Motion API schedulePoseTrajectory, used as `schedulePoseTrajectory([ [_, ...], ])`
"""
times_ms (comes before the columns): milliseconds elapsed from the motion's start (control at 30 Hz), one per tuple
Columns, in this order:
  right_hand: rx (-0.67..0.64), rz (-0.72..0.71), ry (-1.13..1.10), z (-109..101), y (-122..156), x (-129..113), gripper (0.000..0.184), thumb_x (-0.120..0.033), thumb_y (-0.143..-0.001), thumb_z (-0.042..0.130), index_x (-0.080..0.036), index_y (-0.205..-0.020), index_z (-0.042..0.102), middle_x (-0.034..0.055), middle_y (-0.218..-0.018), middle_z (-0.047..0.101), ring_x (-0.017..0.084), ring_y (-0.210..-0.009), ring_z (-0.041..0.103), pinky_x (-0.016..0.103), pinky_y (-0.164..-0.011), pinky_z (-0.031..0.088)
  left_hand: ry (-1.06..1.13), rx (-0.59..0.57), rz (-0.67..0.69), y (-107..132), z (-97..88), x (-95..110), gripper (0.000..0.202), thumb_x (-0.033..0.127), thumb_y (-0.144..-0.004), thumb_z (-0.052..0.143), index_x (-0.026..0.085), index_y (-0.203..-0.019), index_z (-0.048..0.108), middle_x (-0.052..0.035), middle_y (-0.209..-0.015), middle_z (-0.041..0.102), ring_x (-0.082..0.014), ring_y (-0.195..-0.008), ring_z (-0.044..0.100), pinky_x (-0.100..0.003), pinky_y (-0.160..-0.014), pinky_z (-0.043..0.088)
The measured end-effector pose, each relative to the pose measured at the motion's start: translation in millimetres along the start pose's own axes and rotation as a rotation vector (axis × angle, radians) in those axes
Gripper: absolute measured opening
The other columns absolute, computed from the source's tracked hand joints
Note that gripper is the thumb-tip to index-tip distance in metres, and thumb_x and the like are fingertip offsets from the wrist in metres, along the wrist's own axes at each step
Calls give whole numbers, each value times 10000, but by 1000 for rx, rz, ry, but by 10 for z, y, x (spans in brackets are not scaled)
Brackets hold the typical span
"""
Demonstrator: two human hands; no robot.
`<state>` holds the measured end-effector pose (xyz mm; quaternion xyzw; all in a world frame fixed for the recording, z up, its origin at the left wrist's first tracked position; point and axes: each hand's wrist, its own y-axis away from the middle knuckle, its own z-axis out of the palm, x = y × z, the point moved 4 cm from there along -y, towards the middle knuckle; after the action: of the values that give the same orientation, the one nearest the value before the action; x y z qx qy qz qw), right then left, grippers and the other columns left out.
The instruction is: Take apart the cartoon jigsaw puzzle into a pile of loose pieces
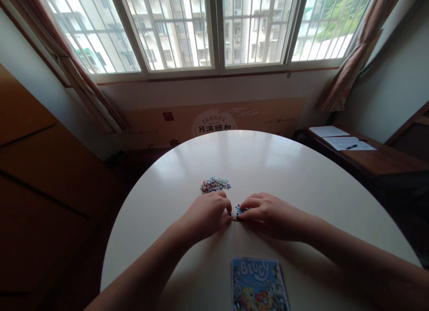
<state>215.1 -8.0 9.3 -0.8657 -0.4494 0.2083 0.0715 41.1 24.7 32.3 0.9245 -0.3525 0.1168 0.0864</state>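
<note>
Several joined or touching jigsaw puzzle pieces (pixel 239 209), blue with dark and white parts, lie on the white round table (pixel 161 203). My left hand (pixel 209 215) comes in from the left, its fingers pinched at the left side of these pieces on a small puzzle piece, mostly hidden. From the right, my right hand (pixel 270 215) has its thumb and fingers closed on the blue pieces and covers part of them. Just beyond my left hand sits a heap of loose puzzle pieces (pixel 214 184) in mixed colours.
A blue picture box (pixel 258 284) lettered "BLUEY" lies near the table's front. On the right, a brown desk (pixel 385 161) holds paper sheets (pixel 348 143) and a pen (pixel 351 146). A wooden cabinet (pixel 30 177) stands at left. Barred windows and curtains are behind the table.
</note>
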Motion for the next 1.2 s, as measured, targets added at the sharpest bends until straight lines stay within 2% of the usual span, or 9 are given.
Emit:
schedulePoseTrajectory([
  [267,0,14,3,-13,1,-4,216,-254,-963,587,-275,-1112,742,56,-1085,710,173,-983,642,355,-900,501,-17,-2,12,27,-15,8,194,198,-788,645,256,-907,786,-39,-975,722,-224,-841,672,-332,-787,502],
  [600,6,5,9,24,14,20,222,-252,-952,602,-277,-1126,737,56,-1103,707,175,-1000,639,358,-913,502,100,12,-6,-27,32,-59,190,159,-758,618,232,-828,779,-49,-925,736,-222,-869,659,-313,-785,497],
  [833,-13,18,6,9,20,15,237,-213,-942,602,-279,-1127,735,46,-1110,705,176,-1009,632,360,-918,501,225,-36,-24,-53,47,-147,174,177,-728,649,220,-844,771,-34,-862,738,-206,-806,656,-276,-695,479],
  [967,-13,10,16,6,19,14,222,-226,-940,607,-270,-1114,738,52,-1100,708,174,-985,632,355,-889,506,235,-22,2,-61,58,-173,175,178,-719,664,213,-858,763,-31,-845,721,-201,-790,654,-276,-708,481],
  [1200,1,8,14,8,17,23,235,-244,-949,605,-280,-1142,732,53,-1095,707,173,-981,635,354,-892,505,244,39,71,-59,22,-117,107,245,-809,663,205,-859,749,-35,-868,703,-177,-764,640,-284,-735,480],
])
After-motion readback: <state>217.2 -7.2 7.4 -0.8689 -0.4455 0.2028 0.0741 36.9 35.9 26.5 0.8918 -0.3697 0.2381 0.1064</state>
